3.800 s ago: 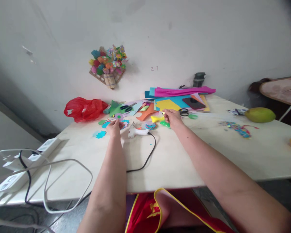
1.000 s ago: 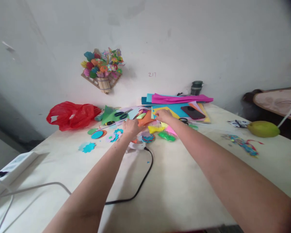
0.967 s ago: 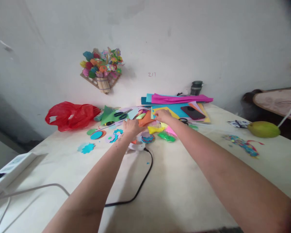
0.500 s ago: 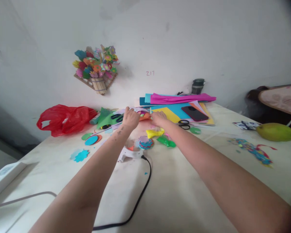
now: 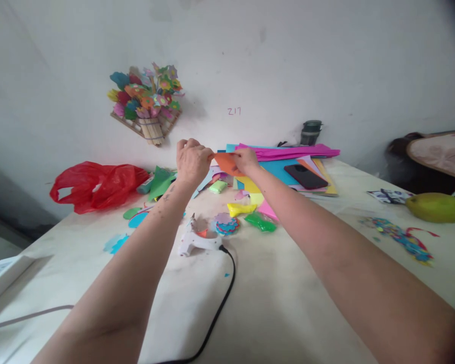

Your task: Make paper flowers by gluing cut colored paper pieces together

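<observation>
1. The left hand (image 5: 194, 161) pinches one end of the orange paper (image 5: 225, 163).
2. The right hand (image 5: 246, 161) pinches the other end, so the hands are a little apart with the paper between them.
3. The paper is up in the air, over the back part of the surface (image 5: 288, 283).
4. Nearer the person, a yellow pack (image 5: 241, 209) and a green pack (image 5: 261, 221) lie close together.
5. A white glue gun (image 5: 202, 243) with a black cord (image 5: 223, 303) lies nearer still, just beside a pile of flower shapes (image 5: 227, 225).
6. A phone (image 5: 306, 176) lies on colored sheets (image 5: 277, 173) to the right.
7. A red bag (image 5: 98, 187) sits far left, and a fruit (image 5: 438, 207) far right.
</observation>
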Demonstrator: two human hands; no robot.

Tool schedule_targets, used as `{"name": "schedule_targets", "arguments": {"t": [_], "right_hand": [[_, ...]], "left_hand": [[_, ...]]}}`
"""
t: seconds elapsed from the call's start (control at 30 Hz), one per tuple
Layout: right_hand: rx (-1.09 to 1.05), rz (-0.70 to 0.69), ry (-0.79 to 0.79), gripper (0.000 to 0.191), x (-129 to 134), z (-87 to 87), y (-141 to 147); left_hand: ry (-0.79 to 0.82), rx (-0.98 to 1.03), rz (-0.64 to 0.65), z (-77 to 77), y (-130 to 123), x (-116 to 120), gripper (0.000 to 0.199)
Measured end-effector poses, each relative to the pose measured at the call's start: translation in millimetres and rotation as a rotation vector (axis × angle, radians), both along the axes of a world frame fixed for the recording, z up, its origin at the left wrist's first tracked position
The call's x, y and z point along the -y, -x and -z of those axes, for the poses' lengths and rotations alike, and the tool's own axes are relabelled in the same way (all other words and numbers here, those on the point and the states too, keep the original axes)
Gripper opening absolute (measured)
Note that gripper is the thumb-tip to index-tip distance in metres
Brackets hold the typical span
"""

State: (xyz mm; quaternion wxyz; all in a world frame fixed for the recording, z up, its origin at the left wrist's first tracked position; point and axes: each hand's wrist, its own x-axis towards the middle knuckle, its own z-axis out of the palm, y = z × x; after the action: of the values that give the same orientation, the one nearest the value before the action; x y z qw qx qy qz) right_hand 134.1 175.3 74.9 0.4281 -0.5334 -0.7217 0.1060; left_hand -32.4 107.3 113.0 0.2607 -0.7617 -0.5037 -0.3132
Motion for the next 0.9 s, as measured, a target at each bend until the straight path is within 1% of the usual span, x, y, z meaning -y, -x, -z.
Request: {"name": "schedule_targets", "arguments": {"t": [0.1, 0.17, 0.2, 0.3, 0.33, 0.4, 0.5, 0.57, 0.63, 0.73, 0.8, 0.9], "right_hand": [[0.036, 0.137, -0.115, 0.034, -3.2, -11.0, -9.2], [0.045, 0.19, -0.162, 0.034, -3.5, -13.7, -19.7], [0.041, 0.216, -0.173, 0.033, -3.8, -12.6, -26.0], [0.085, 0.252, -0.163, 0.037, -6.5, 1.2, -46.9], [0.107, 0.271, -0.143, 0.038, -7.9, 8.5, -53.9], [0.196, 0.301, -0.031, 0.036, -10.1, 24.2, -67.0], [0.356, 0.304, 0.266, 0.03, -9.3, 41.7, -80.4], [0.424, 0.341, 0.351, 0.029, -5.5, 45.3, -83.8], [0.482, 0.396, 0.391, 0.032, -0.3, 42.9, -82.8], [0.536, 0.385, 0.36, 0.031, 7.5, 35.0, -75.9], [0.528, 0.36, 0.336, 0.03, 11.5, 30.7, -69.9], [0.513, 0.328, 0.332, 0.029, 14.6, 27.8, -61.6]], "left_hand": [[0.023, 0.109, -0.08, 0.4, 1.5, 4.8, 0.021], [0.121, 0.189, -0.157, 6.0, 5.0, 4.1, 0.027], [0.208, 0.223, -0.19, 10.2, 7.4, 2.4, 0.03], [0.541, 0.259, -0.231, 27.6, 16.5, -8.7, 0.033], [0.618, 0.242, -0.24, 34.7, 19.7, -14.1, 0.035], [0.71, 0.171, -0.25, 49.2, 25.2, -26.0, 0.032], [0.756, 0.029, -0.265, 66.3, 27.8, -41.8, 0.031], [0.788, -0.039, -0.27, 72.1, 24.1, -47.7, 0.031], [0.812, -0.06, -0.277, 74.0, 16.5, -50.0, 0.035], [0.844, -0.036, -0.328, 74.7, 2.8, -51.3, 0.049], [0.855, -0.021, -0.365, 76.2, -4.9, -54.1, 0.057], [0.818, -0.051, -0.362, 79.9, -12.8, -61.9, 0.06]]}}
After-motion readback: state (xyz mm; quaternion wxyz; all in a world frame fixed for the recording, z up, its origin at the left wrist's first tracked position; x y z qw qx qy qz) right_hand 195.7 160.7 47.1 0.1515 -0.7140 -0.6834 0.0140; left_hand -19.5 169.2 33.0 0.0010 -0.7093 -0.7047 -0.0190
